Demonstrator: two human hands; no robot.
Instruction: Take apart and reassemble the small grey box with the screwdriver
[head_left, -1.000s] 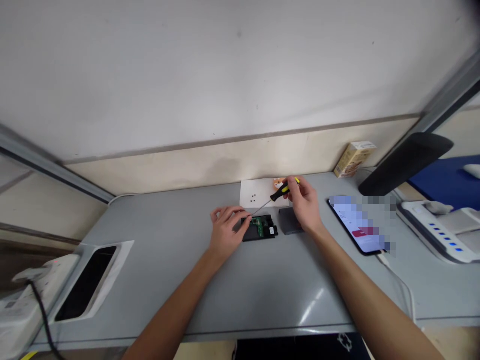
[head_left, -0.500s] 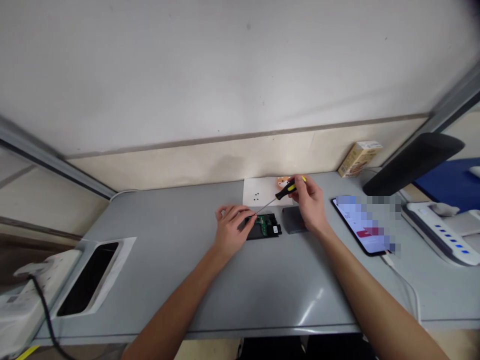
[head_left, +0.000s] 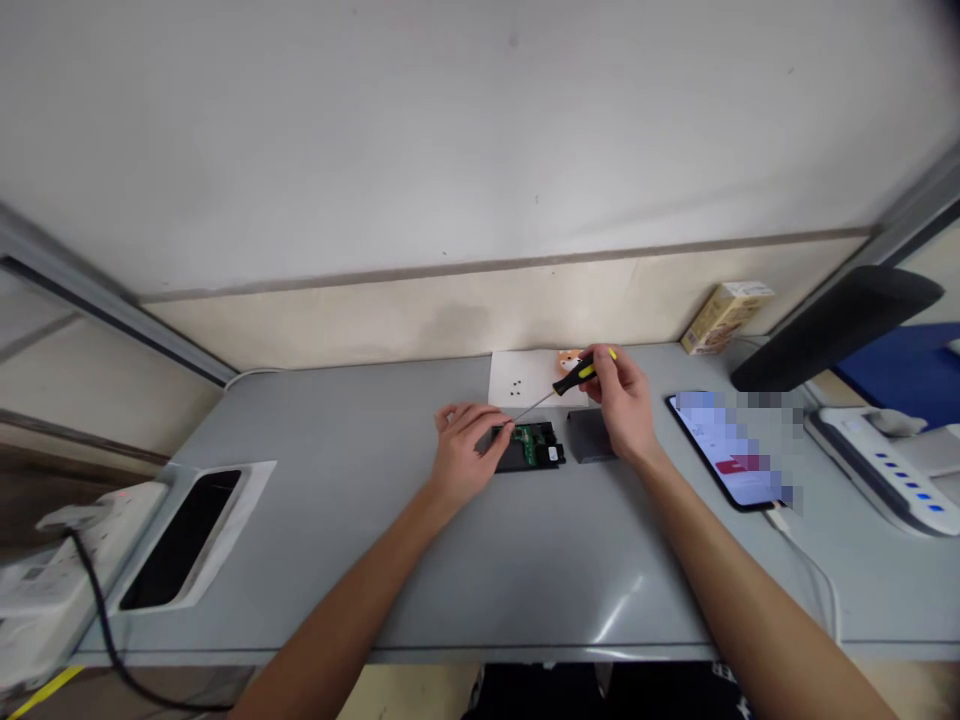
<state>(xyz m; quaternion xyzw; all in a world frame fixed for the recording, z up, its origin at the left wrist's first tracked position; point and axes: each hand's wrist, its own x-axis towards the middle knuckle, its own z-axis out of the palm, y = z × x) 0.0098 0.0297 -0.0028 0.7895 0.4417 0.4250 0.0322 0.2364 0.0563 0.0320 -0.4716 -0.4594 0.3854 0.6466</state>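
Right hand [head_left: 621,408] pinching slim black-and-yellow screwdriver [head_left: 582,373] | shaft slants down-left from it, tip at green circuit board in black case [head_left: 531,447] | left hand [head_left: 463,456] loosely spread, fingertips pressing case's left end on grey desk [head_left: 450,560]

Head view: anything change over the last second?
No real move. The whole scene drifts slightly in frame, which looks like head motion. The right hand keeps hold of the black-and-yellow screwdriver, its tip at the left end of the open case, where the left hand stays resting. The screws on the white card, the grey cover and the phone lie as before.
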